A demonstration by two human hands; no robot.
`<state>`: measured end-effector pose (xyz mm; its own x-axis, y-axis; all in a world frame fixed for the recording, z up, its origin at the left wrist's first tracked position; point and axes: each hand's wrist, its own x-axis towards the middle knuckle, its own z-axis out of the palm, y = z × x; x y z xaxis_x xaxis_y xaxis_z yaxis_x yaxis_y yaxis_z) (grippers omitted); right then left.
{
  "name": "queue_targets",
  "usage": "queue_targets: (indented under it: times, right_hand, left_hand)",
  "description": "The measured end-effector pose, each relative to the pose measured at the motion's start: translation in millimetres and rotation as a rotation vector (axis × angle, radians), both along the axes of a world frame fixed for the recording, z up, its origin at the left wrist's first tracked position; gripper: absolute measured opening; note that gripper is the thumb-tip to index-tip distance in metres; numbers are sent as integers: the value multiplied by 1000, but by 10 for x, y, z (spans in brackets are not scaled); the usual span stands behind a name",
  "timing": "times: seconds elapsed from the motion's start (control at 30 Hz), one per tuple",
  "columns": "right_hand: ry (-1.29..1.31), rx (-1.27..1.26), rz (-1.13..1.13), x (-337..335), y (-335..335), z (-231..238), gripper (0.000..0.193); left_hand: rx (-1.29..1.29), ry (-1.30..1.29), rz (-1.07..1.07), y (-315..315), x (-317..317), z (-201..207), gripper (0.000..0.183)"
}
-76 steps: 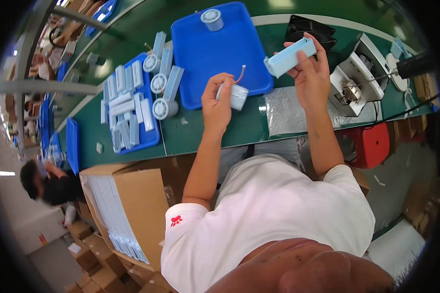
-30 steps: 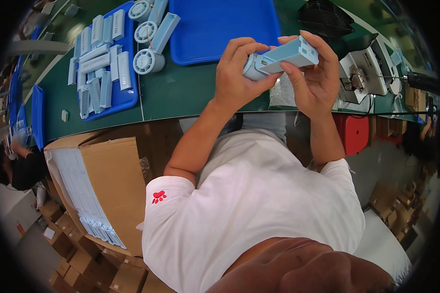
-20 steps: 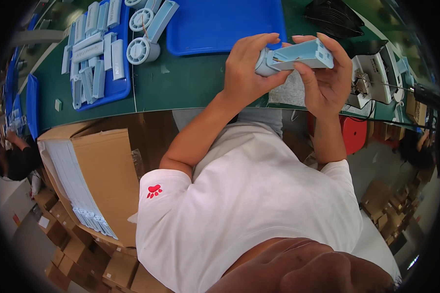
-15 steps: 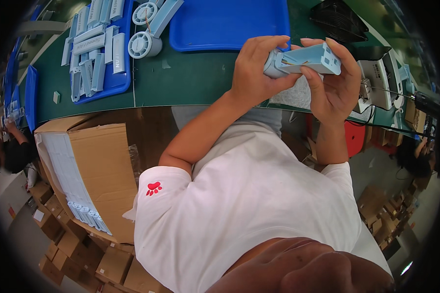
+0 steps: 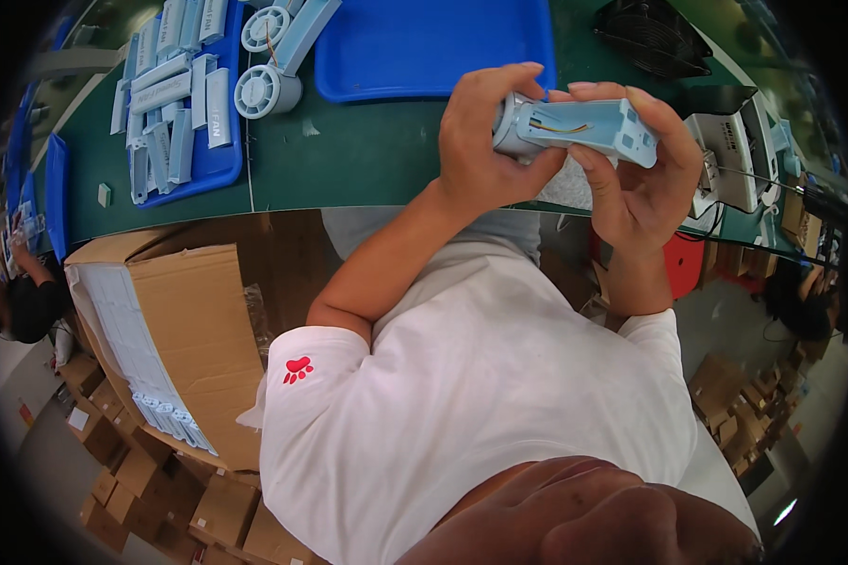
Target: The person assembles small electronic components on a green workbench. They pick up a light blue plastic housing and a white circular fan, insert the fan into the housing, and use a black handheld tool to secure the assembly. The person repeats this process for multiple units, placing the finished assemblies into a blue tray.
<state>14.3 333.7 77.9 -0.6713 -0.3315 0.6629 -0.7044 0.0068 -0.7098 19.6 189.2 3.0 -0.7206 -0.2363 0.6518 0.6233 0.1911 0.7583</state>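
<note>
Between my two hands, above the green work table, is a light-blue handheld fan [image 5: 598,137] with its hollow handle facing up. Thin yellow and dark wires lie inside the handle. My left hand [image 5: 476,141] wraps around the round fan head, partly hiding it. At the handle's far right end, my right hand [image 5: 645,188] grips with thumb on the near side and fingers on the far side. To the left on the table lie more round fan units [image 5: 268,91] with handles, beside a blue tray [image 5: 234,160] of long light-blue handle shells [image 5: 160,91].
An empty-looking blue tray [image 5: 433,61] lies at the back of the green table [image 5: 349,160]. A black fan-like device [image 5: 652,38] and a white-and-black device [image 5: 725,160] stand at right, near an electric screwdriver [image 5: 820,193]. An open carton [image 5: 193,320] of light-blue parts stands at lower left.
The fan has rolled a little in my hands, so the handle's inside and its wires show more. Both hands keep their hold, and the left has shifted slightly leftward.
</note>
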Motion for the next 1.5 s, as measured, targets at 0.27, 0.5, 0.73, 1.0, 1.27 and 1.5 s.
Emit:
queue_targets:
  times: [0.27,0.5,0.73,1.0,1.27,1.5]
  right_hand:
    - [-76,-79,108,-78,231,-208,57]
    - [-155,-27,151,-64,350,-470,53]
    - [-119,-89,171,-86,387,-595,52]
    - [-162,-140,103,-71,495,-677,54]
    - [214,298,-459,85,1034,-290,56]
    - [498,-97,-1203,-222,2405,680,58]
  left_hand:
    - [-135,14,-208,-47,100,-155,51]
    - [-309,-103,-202,-26,120,-194,30]
    - [-78,-253,-402,-107,96,-180,27]
    - [194,-377,-573,-84,82,-251,17]
    - [3,-349,-256,269,109,-92,5]
    - [-185,-292,-272,499,31,-6,17]
